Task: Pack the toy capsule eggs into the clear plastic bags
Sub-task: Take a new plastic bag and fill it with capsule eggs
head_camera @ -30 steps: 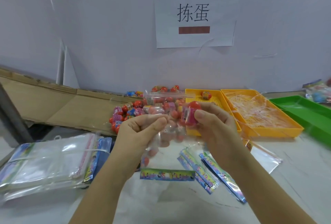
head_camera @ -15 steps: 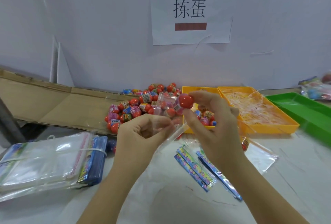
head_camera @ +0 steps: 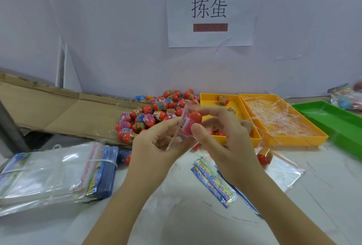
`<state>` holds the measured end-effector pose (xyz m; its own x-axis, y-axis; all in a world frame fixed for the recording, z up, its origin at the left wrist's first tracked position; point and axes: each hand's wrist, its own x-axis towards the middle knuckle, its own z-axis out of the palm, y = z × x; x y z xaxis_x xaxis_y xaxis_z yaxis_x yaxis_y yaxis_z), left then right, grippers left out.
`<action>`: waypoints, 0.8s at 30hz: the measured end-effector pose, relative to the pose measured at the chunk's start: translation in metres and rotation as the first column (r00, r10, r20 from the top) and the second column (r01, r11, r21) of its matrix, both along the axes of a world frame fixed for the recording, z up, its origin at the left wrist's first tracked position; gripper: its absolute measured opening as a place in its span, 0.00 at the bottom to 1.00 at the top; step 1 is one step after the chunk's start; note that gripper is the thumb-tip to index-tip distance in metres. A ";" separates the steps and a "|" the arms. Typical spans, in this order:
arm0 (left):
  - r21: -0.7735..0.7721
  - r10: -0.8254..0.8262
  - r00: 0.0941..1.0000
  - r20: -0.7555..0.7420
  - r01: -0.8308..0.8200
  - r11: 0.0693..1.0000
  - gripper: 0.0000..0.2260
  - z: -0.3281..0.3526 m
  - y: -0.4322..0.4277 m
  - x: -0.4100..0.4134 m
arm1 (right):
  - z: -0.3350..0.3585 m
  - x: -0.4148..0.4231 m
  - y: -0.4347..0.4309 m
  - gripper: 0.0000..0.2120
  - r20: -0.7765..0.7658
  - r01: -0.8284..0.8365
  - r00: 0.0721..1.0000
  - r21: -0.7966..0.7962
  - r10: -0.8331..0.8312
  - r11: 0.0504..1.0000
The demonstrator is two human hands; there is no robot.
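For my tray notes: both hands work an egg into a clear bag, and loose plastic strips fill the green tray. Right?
No: the head view shows the plastic strips piled in the right-hand yellow tray, not the green tray. Left hand and right hand do work the egg into the clear bag.

A pale bluish wall [head_camera: 98, 29] rises behind a white tabletop [head_camera: 186, 225]. A paper sign [head_camera: 211, 9] with two black characters hangs on the wall. Flattened brown cardboard [head_camera: 58, 111] lies along its foot at the left.

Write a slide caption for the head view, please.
Left hand holds a clear bag while right hand slips in a red egg.
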<state>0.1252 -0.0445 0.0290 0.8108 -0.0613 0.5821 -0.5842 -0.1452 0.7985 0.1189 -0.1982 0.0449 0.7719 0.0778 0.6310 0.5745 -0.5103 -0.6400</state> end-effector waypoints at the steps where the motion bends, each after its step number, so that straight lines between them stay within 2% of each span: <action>1: -0.004 0.007 1.000 0.001 -0.007 1.000 0.14 0.000 0.000 0.000 | 0.001 0.000 0.000 0.11 0.027 0.047 0.999 -0.020 -0.046 0.999; 3: -0.003 0.024 1.000 0.002 -0.024 1.000 0.15 -0.002 0.002 0.001 | 0.003 0.000 0.000 0.10 0.050 0.094 0.995 -0.049 -0.092 0.994; 7: 0.023 0.007 1.000 0.007 -0.007 1.000 0.18 -0.001 0.001 -0.001 | 0.002 -0.001 0.000 0.11 0.031 0.068 0.997 -0.063 -0.066 0.996; 11: -0.095 -0.026 0.999 -0.032 0.023 0.995 0.16 0.000 -0.001 -0.001 | 0.001 -0.004 0.001 0.19 0.023 0.077 0.997 -0.106 -0.075 0.991; 14: -0.164 -0.039 0.997 -0.066 0.028 0.986 0.16 0.003 -0.002 -0.001 | 0.000 -0.007 0.002 0.19 0.078 0.088 0.994 -0.163 -0.076 0.983; 17: -0.261 -0.074 0.990 -0.122 0.040 0.964 0.13 0.004 -0.001 -0.002 | -0.001 -0.007 0.002 0.25 0.087 0.036 0.996 -0.016 -0.034 0.999; 19: -0.324 -0.101 0.981 -0.164 0.044 0.945 0.11 0.005 0.000 -0.001 | -0.001 -0.004 -0.001 0.32 0.015 -0.032 0.999 0.150 0.030 0.988; 21: -0.401 -0.159 0.969 -0.188 0.072 0.913 0.11 0.006 0.000 0.001 | -0.001 0.002 -0.004 0.37 -0.151 -0.123 0.975 0.242 0.163 0.962; 24: -0.486 -0.231 0.943 -0.239 0.089 0.869 0.11 0.006 -0.001 0.002 | -0.006 0.009 -0.004 0.37 -0.409 -0.263 0.844 0.248 0.347 0.932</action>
